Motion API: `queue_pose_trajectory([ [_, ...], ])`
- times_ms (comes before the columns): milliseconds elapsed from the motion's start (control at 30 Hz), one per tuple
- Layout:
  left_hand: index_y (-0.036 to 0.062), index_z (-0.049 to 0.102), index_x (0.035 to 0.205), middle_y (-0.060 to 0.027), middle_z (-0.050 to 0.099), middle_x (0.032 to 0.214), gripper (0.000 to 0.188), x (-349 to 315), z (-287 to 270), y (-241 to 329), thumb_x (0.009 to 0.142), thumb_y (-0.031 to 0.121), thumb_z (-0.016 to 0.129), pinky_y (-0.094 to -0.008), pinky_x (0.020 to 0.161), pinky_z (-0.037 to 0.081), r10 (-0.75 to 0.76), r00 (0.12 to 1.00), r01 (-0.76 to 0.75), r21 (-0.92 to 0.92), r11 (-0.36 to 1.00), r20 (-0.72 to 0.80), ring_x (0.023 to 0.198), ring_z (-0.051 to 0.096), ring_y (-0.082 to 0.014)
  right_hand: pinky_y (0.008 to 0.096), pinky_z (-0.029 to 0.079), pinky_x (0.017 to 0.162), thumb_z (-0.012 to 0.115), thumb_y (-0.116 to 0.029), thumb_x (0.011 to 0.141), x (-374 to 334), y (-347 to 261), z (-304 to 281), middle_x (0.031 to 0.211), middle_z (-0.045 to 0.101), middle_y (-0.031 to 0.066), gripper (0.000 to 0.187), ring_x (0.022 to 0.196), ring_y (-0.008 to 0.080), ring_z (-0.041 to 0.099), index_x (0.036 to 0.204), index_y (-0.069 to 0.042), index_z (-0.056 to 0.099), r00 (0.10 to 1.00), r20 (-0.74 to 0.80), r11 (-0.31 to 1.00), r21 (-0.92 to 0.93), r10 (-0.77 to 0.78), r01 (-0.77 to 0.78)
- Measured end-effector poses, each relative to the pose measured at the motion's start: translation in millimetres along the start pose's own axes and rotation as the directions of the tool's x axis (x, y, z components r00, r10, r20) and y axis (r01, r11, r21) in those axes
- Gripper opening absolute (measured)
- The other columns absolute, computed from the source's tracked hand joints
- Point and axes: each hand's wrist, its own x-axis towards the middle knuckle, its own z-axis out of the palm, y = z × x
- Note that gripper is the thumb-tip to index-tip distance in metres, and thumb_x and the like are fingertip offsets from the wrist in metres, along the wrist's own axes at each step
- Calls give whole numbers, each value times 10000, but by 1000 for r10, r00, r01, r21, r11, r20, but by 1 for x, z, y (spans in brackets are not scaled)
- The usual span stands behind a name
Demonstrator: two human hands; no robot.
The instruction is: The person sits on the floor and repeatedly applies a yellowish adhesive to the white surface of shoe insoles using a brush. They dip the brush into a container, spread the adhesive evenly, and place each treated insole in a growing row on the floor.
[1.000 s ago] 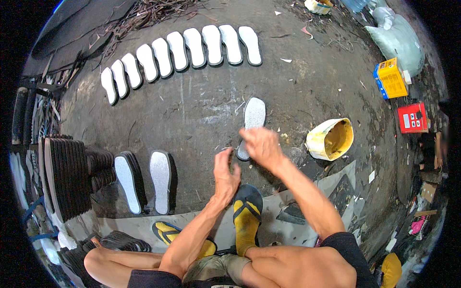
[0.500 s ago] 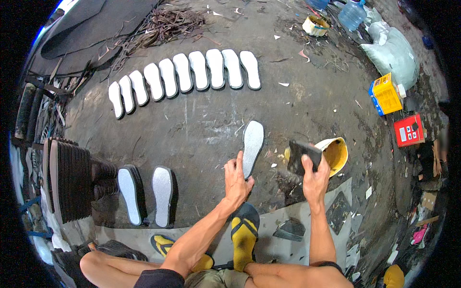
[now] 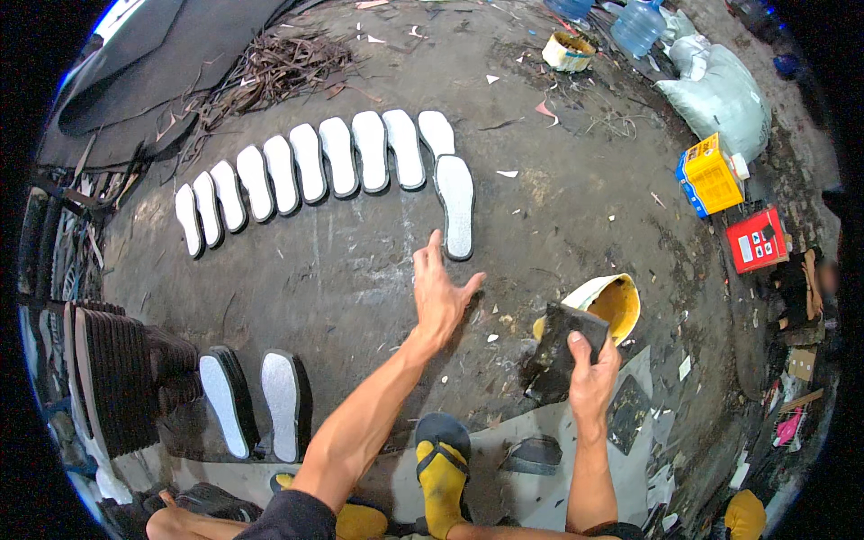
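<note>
The left hand (image 3: 439, 292) was held with fingers and thumb spread wide, and nothing was gripped in it. A long, white-topped, dark-edged shoe sole (image 3: 456, 207) was laid flat on the ground just beyond its fingertips; whether it was being touched cannot be told. Farther beyond the hand and leftward, a curved row of white-topped soles (image 3: 337, 155) was set out, its last piece partly covered in view by that sole. In the right hand (image 3: 592, 382), a flat, dark, roughly rectangular pad (image 3: 573, 337) was pinched between thumb and fingers. Just beyond that grip, a cream-coloured tub with a yellow-stained inside (image 3: 587, 291) was placed. Well to the left of the left hand, two pale-grey-topped soles (image 3: 282, 405) were laid near a stack of dark soles (image 3: 112, 382).
</note>
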Motion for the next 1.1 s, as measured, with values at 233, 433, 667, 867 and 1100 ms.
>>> queue_pose_trajectory([
  [233, 2, 372, 1715, -308, 514, 1601, 1015, -174, -208, -65, 767, 65, 729, -625, 1285, 308, 93, 879, 265, 641, 721, -468, 1527, 428, -498, 309, 538, 938, 739, -237, 1068, 8, 5, 17, 1145, 746, 2, 277, 1015, 114, 666, 1250, -28, 749, 972, 12, 915, 335, 234, -225],
  [433, 98, 561, 1644, -255, 640, 1448, 896, -228, -262, -83, 821, 123, 913, -553, 1186, 419, -123, 893, 403, 648, 646, -432, 1378, 568, -434, 318, 551, 931, 739, -233, 1066, -2, -10, 38, 1146, 754, 21, 301, 1014, 130, 669, 1264, -7, 747, 976, 105, 906, 365, 189, -214],
  [667, 132, 644, 1500, -145, 685, 1301, 687, -164, -142, -31, 848, 29, 835, -502, 1058, 487, -48, 996, 75, 380, 922, -80, 1246, 615, -378, 312, 552, 892, 760, -256, 1050, -8, -17, 54, 1113, 765, 22, 341, 980, 124, 660, 1280, -4, 753, 969, 178, 893, 389, 169, -227],
  [867, 42, 589, 1531, -296, 721, 1291, 618, -157, -172, -63, 929, -15, 716, -525, 1047, 552, -39, 982, 95, 305, 948, -183, 1202, 690, -506, 320, 562, 900, 748, -259, 1051, -10, -3, 66, 1124, 777, 43, 356, 971, 138, 671, 1276, 17, 743, 972, 166, 911, 350, 168, -217],
  [1100, 111, 514, 1699, -63, 757, 1177, 757, -114, -207, -65, 950, 53, 607, -269, 826, 512, -350, 768, 615, -463, 638, 536, 930, 640, -97, 318, 566, 935, 765, -229, 1036, -21, 1, 62, 1161, 767, 38, 358, 1003, 138, 688, 1298, 12, 732, 942, 200, 817, 470, 270, -334],
])
